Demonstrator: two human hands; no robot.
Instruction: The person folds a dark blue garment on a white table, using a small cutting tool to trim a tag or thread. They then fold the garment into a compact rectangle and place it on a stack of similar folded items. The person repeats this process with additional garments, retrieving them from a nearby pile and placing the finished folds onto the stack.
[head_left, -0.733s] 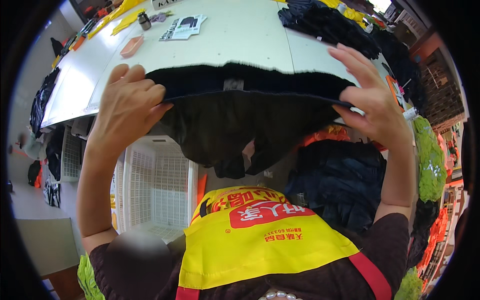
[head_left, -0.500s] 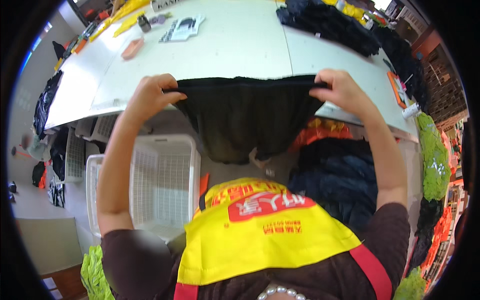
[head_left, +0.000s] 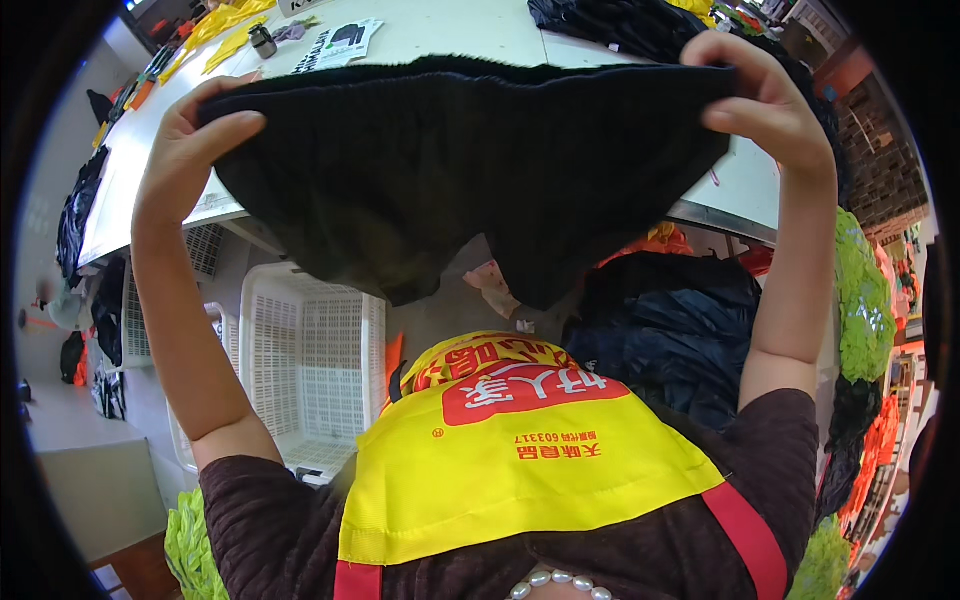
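A pair of black pants point(head_left: 470, 160) hangs stretched out between my hands, with a fuzzy lining showing along the upper edge. On the left, my left hand point(head_left: 190, 140) pinches one end of the waistband between thumb and fingers. The other end is gripped the same way by my right hand point(head_left: 772, 100). Both legs dangle below, with a gap between them, in front of the table's near edge. The pants cover much of the middle of the table.
A white table point(head_left: 430, 40) stretches ahead, bearing dark garments point(head_left: 620, 22), a dark bottle point(head_left: 262, 40) and a printed packet point(head_left: 338, 46). Below left stands a white plastic basket point(head_left: 312, 350). Dark cloth point(head_left: 670, 330) is heaped below right. Lime-green bundles point(head_left: 862, 300) line the right side.
Both hands have come up and moved farther apart, carrying the pants higher and closer to me. The waistband is now stretched wider and the split between the legs shows.
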